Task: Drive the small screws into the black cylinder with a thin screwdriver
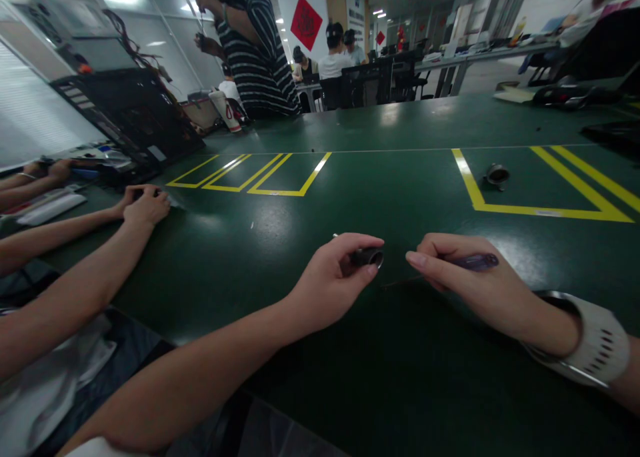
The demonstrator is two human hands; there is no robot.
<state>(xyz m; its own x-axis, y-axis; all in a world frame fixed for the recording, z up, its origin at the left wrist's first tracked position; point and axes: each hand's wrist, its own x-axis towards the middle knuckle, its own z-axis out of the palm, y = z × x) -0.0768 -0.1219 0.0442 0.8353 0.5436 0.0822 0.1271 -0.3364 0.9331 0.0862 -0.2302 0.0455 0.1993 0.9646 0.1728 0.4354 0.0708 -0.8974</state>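
My left hand [336,278] is closed around a small dark cylindrical part [369,257] with a silvery rim, held just above the green table [350,197]. My right hand [467,280] grips a thin tool with a purple handle [475,262]; its dark shaft lies low along the tabletop toward the left hand. A grey watch band sits on my right wrist. The two hands are a few centimetres apart near the table's front edge.
A small round metal part [497,174] lies inside yellow floor-style markings at right. A neighbour's arms and hand [145,207] rest on the table at left. A black open computer case [130,113] stands far left. A standing person in a striped shirt [255,50] is behind.
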